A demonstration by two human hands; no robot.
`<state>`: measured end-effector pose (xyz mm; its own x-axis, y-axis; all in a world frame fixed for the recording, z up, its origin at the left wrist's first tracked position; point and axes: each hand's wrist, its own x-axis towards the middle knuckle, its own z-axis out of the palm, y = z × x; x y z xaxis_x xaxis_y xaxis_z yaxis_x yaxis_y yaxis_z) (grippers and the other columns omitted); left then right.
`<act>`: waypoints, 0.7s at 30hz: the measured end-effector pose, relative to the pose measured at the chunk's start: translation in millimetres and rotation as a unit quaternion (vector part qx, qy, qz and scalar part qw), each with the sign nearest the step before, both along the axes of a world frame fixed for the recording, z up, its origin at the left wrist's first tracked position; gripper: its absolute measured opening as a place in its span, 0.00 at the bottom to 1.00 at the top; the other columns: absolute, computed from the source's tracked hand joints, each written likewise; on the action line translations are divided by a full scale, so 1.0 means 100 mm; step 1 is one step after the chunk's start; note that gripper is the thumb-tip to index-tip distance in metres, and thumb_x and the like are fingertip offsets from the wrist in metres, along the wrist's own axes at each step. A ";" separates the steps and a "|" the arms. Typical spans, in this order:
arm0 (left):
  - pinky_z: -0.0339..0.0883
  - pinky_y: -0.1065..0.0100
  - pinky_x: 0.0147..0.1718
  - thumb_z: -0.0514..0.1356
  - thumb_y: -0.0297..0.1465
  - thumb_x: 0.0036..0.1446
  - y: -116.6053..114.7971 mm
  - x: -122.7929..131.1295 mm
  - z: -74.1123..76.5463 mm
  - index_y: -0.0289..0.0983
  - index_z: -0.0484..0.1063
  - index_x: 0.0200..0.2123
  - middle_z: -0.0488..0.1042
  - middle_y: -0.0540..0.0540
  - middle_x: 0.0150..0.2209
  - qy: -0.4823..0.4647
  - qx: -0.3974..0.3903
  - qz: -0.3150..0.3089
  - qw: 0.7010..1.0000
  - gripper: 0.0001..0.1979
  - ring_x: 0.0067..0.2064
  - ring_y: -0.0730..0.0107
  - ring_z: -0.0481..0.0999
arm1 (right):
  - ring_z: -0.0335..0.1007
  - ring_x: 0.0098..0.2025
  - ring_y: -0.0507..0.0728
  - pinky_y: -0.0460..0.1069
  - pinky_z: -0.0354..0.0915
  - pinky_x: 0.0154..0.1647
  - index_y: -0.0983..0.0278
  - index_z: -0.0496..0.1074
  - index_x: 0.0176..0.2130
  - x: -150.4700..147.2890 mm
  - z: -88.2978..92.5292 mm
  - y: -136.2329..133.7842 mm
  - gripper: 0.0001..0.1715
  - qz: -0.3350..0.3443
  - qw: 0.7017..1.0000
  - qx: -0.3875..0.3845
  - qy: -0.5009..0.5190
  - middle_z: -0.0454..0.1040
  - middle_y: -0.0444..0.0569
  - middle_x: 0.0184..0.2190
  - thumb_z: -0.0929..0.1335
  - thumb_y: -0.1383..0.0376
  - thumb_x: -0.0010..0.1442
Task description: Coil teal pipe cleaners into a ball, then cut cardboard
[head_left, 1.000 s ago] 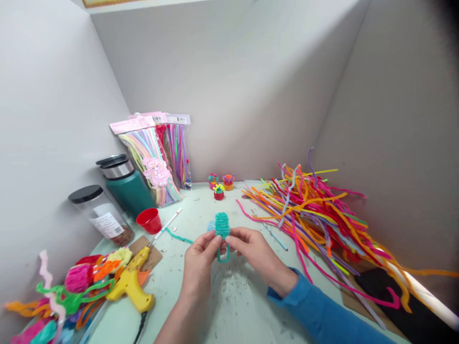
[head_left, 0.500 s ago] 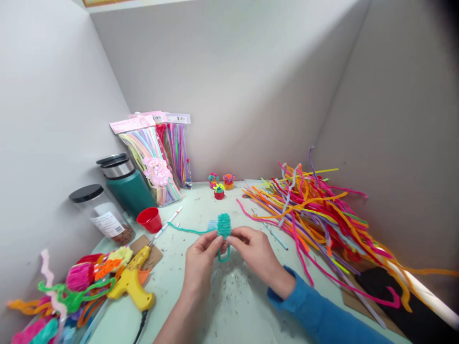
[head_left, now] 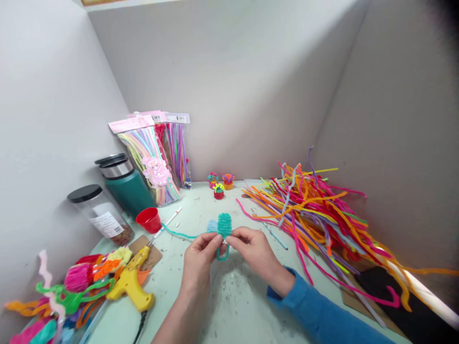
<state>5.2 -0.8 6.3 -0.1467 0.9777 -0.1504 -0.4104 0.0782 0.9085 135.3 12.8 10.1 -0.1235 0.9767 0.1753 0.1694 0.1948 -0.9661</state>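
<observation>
My left hand (head_left: pixel 199 260) and my right hand (head_left: pixel 253 253) pinch a small teal pipe-cleaner coil (head_left: pixel 224 226) between their fingertips, just above the pale green table (head_left: pixel 236 306). A teal loop hangs below the coil between my thumbs. A loose teal tail (head_left: pixel 177 233) runs from the coil out to the left. A light blue piece (head_left: pixel 212 225) shows right behind the coil. My right arm wears a blue sleeve.
A big heap of loose coloured pipe cleaners (head_left: pixel 315 210) fills the right side. A yellow glue gun (head_left: pixel 131 282), red cup (head_left: pixel 148 220), teal flask (head_left: pixel 125 184), clear jar (head_left: pixel 98 215) and packs of pipe cleaners (head_left: pixel 154 155) stand left. Three small finished pieces (head_left: pixel 219 184) sit at the back.
The teal tail, curled short beside the coil before, now stretches farther left toward the red cup. Both hands stay pinched on the coil with little other movement.
</observation>
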 end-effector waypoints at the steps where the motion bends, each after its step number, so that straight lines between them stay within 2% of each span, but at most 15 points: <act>1: 0.64 0.75 0.26 0.68 0.31 0.41 0.00 0.00 -0.01 0.32 0.71 0.26 0.73 0.51 0.20 -0.002 -0.002 -0.001 1.000 0.10 0.23 0.77 0.72 | 0.61 0.25 0.51 0.45 0.58 0.27 0.66 0.71 0.22 0.00 0.00 0.00 0.11 0.006 1.000 -0.008 0.009 0.68 0.43 0.20 0.66 0.64 0.52; 8: 0.67 0.72 0.30 0.68 0.31 0.41 -0.01 0.01 -0.06 0.33 0.72 0.30 0.76 0.48 0.25 0.004 -0.004 0.000 1.000 0.13 0.27 0.73 0.74 | 0.58 0.24 0.50 0.45 0.56 0.26 0.66 0.67 0.22 0.01 -0.03 0.01 0.11 0.003 0.998 -0.027 0.051 0.65 0.41 0.19 0.66 0.63 0.52; 11: 0.67 0.70 0.31 0.67 0.33 0.41 -0.02 0.03 -0.04 0.32 0.72 0.29 0.75 0.48 0.24 0.028 0.005 0.000 1.000 0.12 0.28 0.71 0.75 | 0.56 0.24 0.49 0.45 0.55 0.26 0.66 0.66 0.21 0.04 -0.01 0.04 0.12 0.001 0.997 -0.033 0.067 0.62 0.40 0.18 0.67 0.63 0.51; 14: 0.67 0.70 0.30 0.66 0.37 0.44 -0.02 0.03 -0.03 0.31 0.73 0.29 0.75 0.46 0.24 0.041 -0.023 -0.019 0.999 0.14 0.27 0.71 0.73 | 0.54 0.24 0.49 0.46 0.54 0.26 0.66 0.66 0.21 0.05 0.04 0.04 0.12 0.006 0.996 -0.048 0.081 0.61 0.39 0.18 0.67 0.62 0.50; 17: 0.67 0.69 0.29 0.64 0.39 0.46 -0.01 0.02 -0.03 0.31 0.73 0.30 0.75 0.45 0.27 0.024 -0.033 -0.032 0.999 0.15 0.28 0.71 0.73 | 0.53 0.23 0.49 0.46 0.53 0.26 0.66 0.65 0.20 0.05 0.06 0.04 0.12 0.011 0.994 -0.058 0.089 0.60 0.39 0.18 0.67 0.62 0.49; 21: 0.66 0.71 0.28 0.65 0.35 0.47 -0.02 0.01 -0.04 0.33 0.72 0.30 0.73 0.49 0.26 -0.025 -0.002 -0.025 0.999 0.11 0.27 0.74 0.72 | 0.53 0.23 0.49 0.46 0.52 0.26 0.66 0.64 0.20 0.05 0.06 0.03 0.12 0.014 0.992 -0.071 0.105 0.60 0.39 0.18 0.68 0.62 0.49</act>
